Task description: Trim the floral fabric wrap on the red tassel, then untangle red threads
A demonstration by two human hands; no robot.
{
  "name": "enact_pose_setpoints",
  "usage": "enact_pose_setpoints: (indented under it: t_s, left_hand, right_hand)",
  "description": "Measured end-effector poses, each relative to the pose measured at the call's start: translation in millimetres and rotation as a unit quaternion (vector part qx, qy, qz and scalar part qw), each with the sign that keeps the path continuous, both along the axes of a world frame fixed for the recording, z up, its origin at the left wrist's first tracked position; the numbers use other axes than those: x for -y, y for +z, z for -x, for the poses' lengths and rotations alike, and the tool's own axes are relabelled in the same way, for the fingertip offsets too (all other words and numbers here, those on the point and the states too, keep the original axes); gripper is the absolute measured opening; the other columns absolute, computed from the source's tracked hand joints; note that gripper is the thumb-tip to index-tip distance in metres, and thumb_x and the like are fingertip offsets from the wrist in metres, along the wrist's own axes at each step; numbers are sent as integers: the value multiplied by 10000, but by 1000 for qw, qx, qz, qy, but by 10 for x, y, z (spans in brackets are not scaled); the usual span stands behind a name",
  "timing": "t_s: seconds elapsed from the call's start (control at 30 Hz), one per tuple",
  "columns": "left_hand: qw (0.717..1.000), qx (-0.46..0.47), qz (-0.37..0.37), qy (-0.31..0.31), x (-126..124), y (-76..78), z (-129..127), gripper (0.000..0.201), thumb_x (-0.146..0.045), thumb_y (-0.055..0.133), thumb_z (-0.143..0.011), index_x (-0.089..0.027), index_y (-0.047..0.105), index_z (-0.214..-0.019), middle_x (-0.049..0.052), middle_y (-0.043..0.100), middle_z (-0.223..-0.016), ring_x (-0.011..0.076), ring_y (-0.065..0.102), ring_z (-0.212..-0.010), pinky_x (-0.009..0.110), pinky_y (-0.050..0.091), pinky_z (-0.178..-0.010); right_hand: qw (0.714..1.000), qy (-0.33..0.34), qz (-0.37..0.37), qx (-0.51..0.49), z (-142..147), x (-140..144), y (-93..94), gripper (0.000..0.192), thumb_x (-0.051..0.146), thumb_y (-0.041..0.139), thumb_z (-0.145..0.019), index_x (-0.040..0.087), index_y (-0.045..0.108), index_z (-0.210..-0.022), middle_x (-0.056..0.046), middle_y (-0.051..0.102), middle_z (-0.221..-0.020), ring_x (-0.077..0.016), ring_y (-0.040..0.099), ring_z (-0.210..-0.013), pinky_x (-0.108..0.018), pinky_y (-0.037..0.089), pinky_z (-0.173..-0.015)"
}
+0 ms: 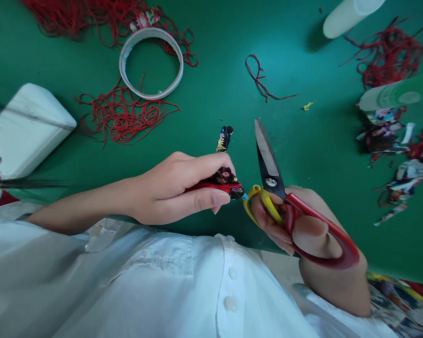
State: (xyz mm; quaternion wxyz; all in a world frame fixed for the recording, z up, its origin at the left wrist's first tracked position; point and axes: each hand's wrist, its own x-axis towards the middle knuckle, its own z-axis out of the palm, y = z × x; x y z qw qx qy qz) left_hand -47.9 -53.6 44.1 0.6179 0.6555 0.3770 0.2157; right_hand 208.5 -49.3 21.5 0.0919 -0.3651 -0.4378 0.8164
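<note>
Left hand: my left hand (pixel 172 190) sits at the centre of the frame, fingers and thumb pinched shut around a small printed bundle (pixel 223 178) bound with red thread; its dark patterned end pokes up past my fingertips.
Right hand: my right hand (pixel 313 239) is at the lower right, fingers curled through the handles of the scissors (pixel 275 185), gripping them firmly.
Scissors: one red loop and one yellow loop; the blades look closed together and point up toward the top of the frame, just beside the bundle's tip but apart from it.
Bundle: held above the green table (pixel 211 65), between my two hands, near the middle of the frame.
Red thread: loose tangles (pixel 123 112) lie left of centre, more at the upper left and upper right, and one short strand (pixel 261 80) above the scissors.
Ring: a white ring (pixel 151 63) lies flat at the upper left among the thread.
White box: a white box (pixel 24 129) at the left edge.
Scraps: printed scraps (pixel 395 136) at the right edge.
Tube: a white tube (pixel 348 16) at the top right.
Shirt: my white buttoned shirt (pixel 183 286) fills the bottom of the frame.
</note>
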Motion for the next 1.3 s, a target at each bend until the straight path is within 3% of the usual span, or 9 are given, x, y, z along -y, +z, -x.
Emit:
enact_pose_setpoints:
  t_s: [0.13,0.23,0.4,0.57,0.73,0.9,1.1,1.3]
  left_hand:
    - [1000,-5,1,9,0,-5,-12,279,-418,455,-970,-172,573,-908,-5,693,-686,77,605,-598,173,457,-590]
    - [1000,-8,6,5,15,-16,-21,265,-403,465,-968,-174,581,-904,-21,691,-688,61,585,-544,171,450,-561]
    - [999,28,29,32,40,-43,-44,274,-416,480,-967,-168,585,-918,-11,711,-726,44,570,-487,165,431,-498]
    - [997,47,46,44,50,-94,-52,275,-435,506,-954,-171,581,-959,13,730,-773,50,572,-486,167,417,-462]
    - [997,41,39,44,59,-130,-39,254,-429,520,-948,-182,579,-947,6,717,-763,53,552,-472,173,404,-437]
    - [999,23,29,38,56,-118,-34,255,-418,511,-955,-175,577,-910,-8,695,-712,48,538,-460,168,398,-438]
    - [999,7,18,31,38,-82,-35,269,-398,486,-969,-168,591,-875,-22,664,-641,51,549,-457,163,423,-472]
    - [998,6,52,30,43,-87,-27,300,-413,472,-976,-172,611,-862,-35,616,-559,60,541,-445,172,406,-456]
  right_hand:
    - [999,-34,-16,-7,37,20,-37,683,847,569,-677,165,572,-710,79,426,-456,-38,324,-257,-181,267,-243]
    - [999,-17,-39,0,52,37,-44,707,866,533,-692,161,575,-734,68,438,-485,-51,351,-301,-204,275,-282]
    - [994,73,-77,14,-5,47,-51,791,924,415,-692,175,595,-874,53,489,-554,-78,381,-446,-235,289,-415]
    - [988,134,-77,-5,6,-10,-25,639,808,597,-712,201,598,-912,59,523,-583,-94,387,-475,-239,294,-446]
    - [980,134,-143,19,62,-33,39,793,920,360,-738,177,601,-875,60,495,-548,-85,363,-444,-245,292,-450]
    - [971,148,-186,6,36,-30,18,745,854,279,-834,180,593,-871,68,495,-544,-78,367,-424,-242,334,-472]
    - [971,173,-167,8,28,-56,31,668,822,368,-843,191,583,-879,58,493,-565,-82,393,-462,-238,324,-494]
    - [971,191,-145,19,26,-102,15,681,861,409,-789,201,567,-840,44,505,-566,-98,394,-477,-256,301,-477]
